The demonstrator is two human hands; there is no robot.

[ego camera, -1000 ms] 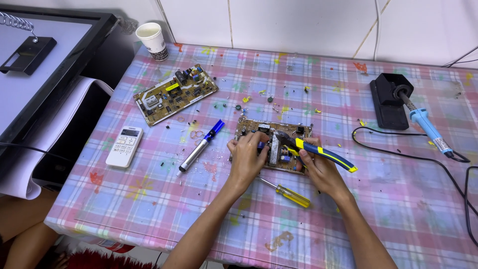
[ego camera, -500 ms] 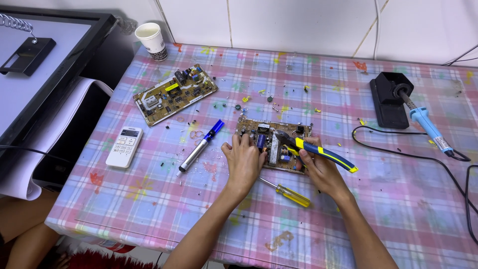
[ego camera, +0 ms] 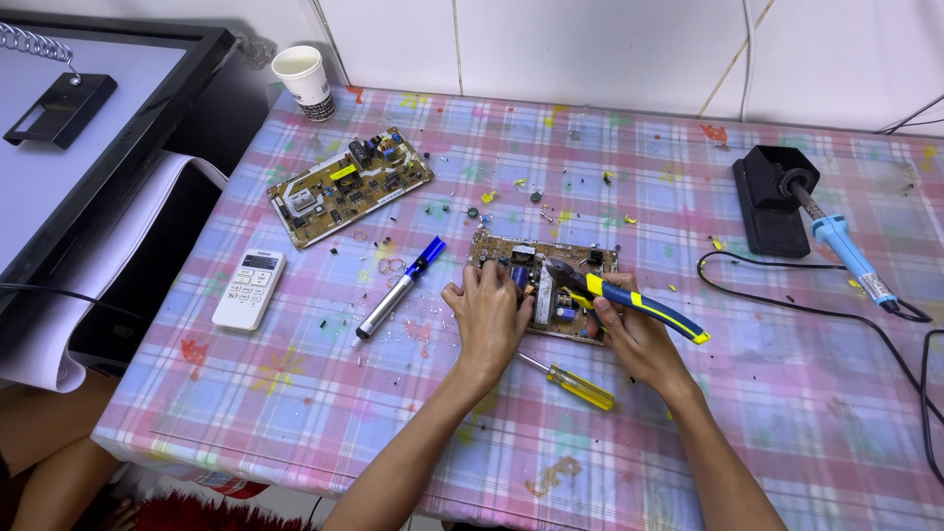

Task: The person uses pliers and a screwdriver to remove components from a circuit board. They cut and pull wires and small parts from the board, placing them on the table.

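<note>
Circuit board (ego camera: 551,285) under both hands, pliers (ego camera: 629,300) in right hand (ego camera: 634,339).

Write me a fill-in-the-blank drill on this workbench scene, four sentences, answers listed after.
1. The right hand grips blue and yellow ____ over the circuit board.
2. The left hand rests on the same board, and a second board lies near the paper ____ at the table's far corner.
3. The screwdriver lying by the hands has a ____ handle.
4. The soldering iron sits in a ____ stand.

Missing words: pliers; cup; yellow; black
</note>
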